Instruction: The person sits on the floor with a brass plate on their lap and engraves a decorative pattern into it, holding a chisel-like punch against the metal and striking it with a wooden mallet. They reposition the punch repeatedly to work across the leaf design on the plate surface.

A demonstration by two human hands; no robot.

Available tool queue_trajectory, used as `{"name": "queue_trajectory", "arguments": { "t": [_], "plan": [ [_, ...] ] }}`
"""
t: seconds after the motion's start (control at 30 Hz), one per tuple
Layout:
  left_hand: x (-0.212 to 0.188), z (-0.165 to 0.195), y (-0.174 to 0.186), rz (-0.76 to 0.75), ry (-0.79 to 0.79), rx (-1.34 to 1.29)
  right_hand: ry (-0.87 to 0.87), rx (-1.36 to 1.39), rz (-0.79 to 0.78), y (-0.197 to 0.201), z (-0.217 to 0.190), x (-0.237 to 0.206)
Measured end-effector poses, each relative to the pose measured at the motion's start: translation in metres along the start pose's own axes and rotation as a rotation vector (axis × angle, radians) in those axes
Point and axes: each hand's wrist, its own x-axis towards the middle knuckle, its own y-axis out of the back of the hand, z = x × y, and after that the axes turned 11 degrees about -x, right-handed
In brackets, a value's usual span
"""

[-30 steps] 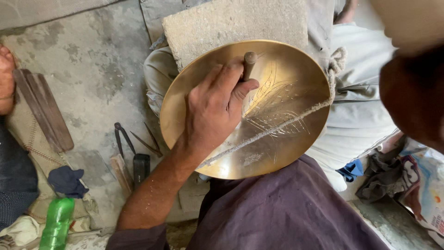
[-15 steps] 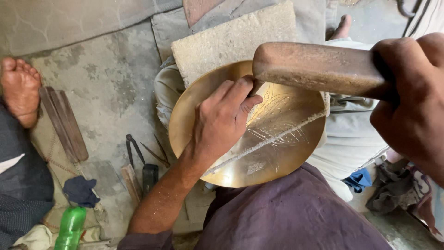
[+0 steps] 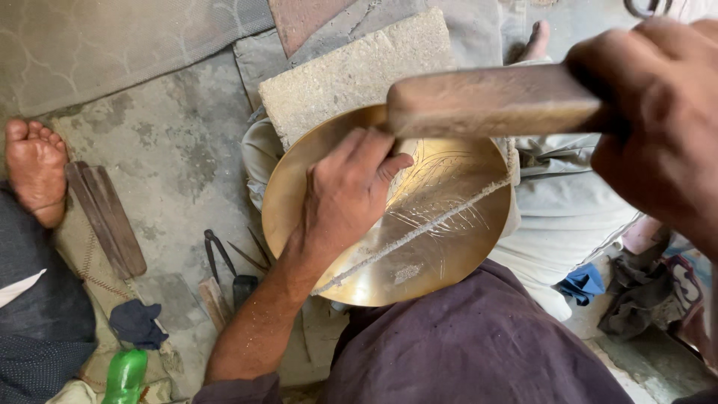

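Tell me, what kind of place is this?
Probably a metal craft workshop on the floor. The left hand rests on a brass plate with scratched patterns, the right hand holds a wooden mallet, and tools lie on the stone floor.

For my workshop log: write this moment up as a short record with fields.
Left hand: left hand pressed flat on the brass plate
Right hand: right hand gripping a wooden mallet, raised above the plate
Plate: round, golden, engraved with fine lines, resting on the person's lap
Behind plate: rough stone block
Floor, left: pliers, green bottle, dark cloth
Nearby: another person's bare foot
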Motion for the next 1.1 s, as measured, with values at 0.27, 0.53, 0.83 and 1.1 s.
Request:
{"name": "queue_trajectory", "arguments": {
  "t": [0.27, 0.53, 0.83, 1.1],
  "plan": [
    [0.018, 0.000, 0.005, -0.239, -0.146, -0.021, 0.026, -0.213, 0.095, -0.015, 0.006, -0.047],
    [0.045, 0.004, 0.008, -0.626, -0.222, 0.060, -0.353, 0.213, 0.210, -0.087, 0.002, -0.134],
    [0.051, 0.010, 0.005, -0.760, -0.234, 0.204, -0.369, 0.112, 0.261, -0.104, 0.005, -0.162],
    [0.031, -0.009, 0.011, -0.404, -0.291, -0.007, -0.216, -0.160, 0.199, -0.080, 0.014, -0.148]
  ]
}}
